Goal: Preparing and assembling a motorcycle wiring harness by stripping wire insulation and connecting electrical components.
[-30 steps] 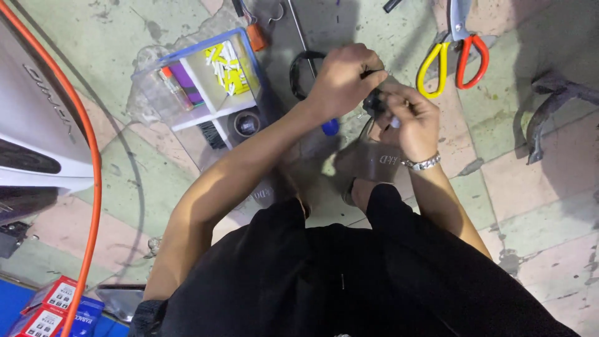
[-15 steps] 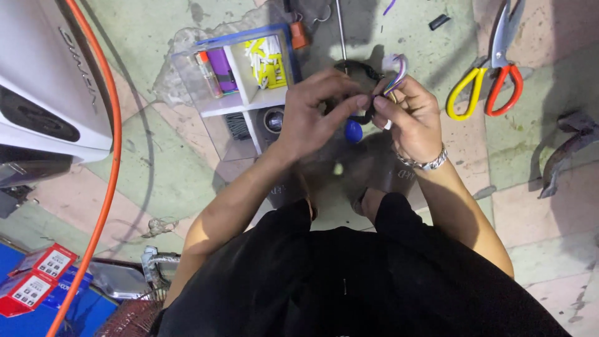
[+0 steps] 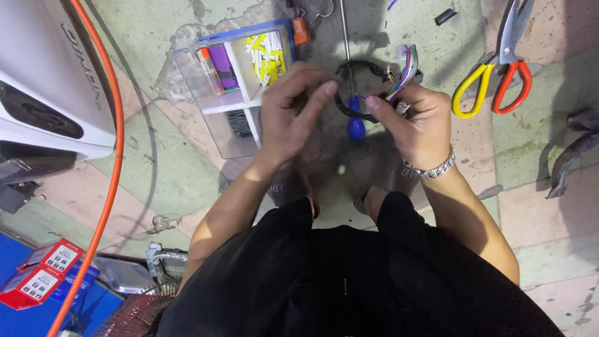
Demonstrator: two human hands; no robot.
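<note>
Your right hand (image 3: 419, 122) holds a bundle of coloured wires (image 3: 404, 70); the wires stick up out of the top of the fist, just beyond your index finger and thumb, which pinch together around their base. A silver bracelet (image 3: 430, 168) sits on that wrist. Your left hand (image 3: 293, 112) is just beside it, fingers curled and thumb pressed toward the fingertips; cannot tell what it pinches, if anything, the item is too small or hidden. The two hands nearly touch at the fingertips.

Under the gap between your hands, on the floor (image 3: 156, 168), lies a screwdriver with a blue handle (image 3: 356, 125), shaft pointing away from you, and a black ring of cable (image 3: 362, 65) around it. Left of your left hand, a clear compartment box (image 3: 231, 100) holds lighters, a purple item and yellow-white small parts. Right of your right hand, well apart, scissors with one yellow and one red handle (image 3: 493, 87). An orange cable (image 3: 109, 175) runs down the far left past a white appliance (image 3: 43, 93).
</note>
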